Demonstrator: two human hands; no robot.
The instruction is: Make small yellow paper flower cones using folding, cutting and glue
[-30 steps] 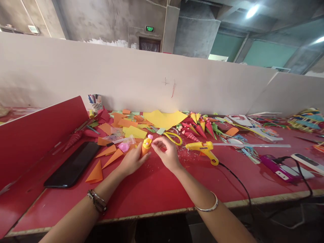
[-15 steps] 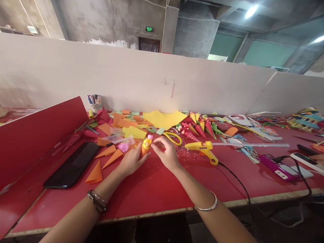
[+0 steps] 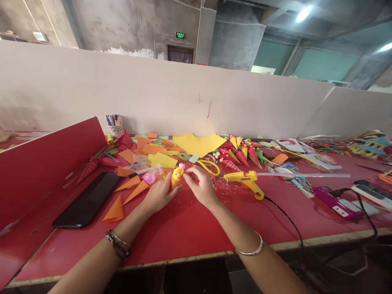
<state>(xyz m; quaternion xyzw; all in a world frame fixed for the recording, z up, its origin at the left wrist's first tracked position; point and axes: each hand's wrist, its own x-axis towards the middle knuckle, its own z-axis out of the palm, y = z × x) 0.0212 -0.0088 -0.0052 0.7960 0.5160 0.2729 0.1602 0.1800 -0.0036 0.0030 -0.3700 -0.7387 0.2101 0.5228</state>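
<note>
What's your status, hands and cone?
Left hand gripping orange cone, wide end up. Right hand fingertips at its yellow top. Glue gun lies right of hands, apart.

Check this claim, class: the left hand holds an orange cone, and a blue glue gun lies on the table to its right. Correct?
No: the glue gun is yellow, not blue, as the head view shows. The left hand does hold the orange cone.

Orange cone (image 3: 175, 182) with yellow top, yellow glue gun (image 3: 245, 179), yellow scissors (image 3: 210, 166), red table (image 3: 183, 228).
</note>
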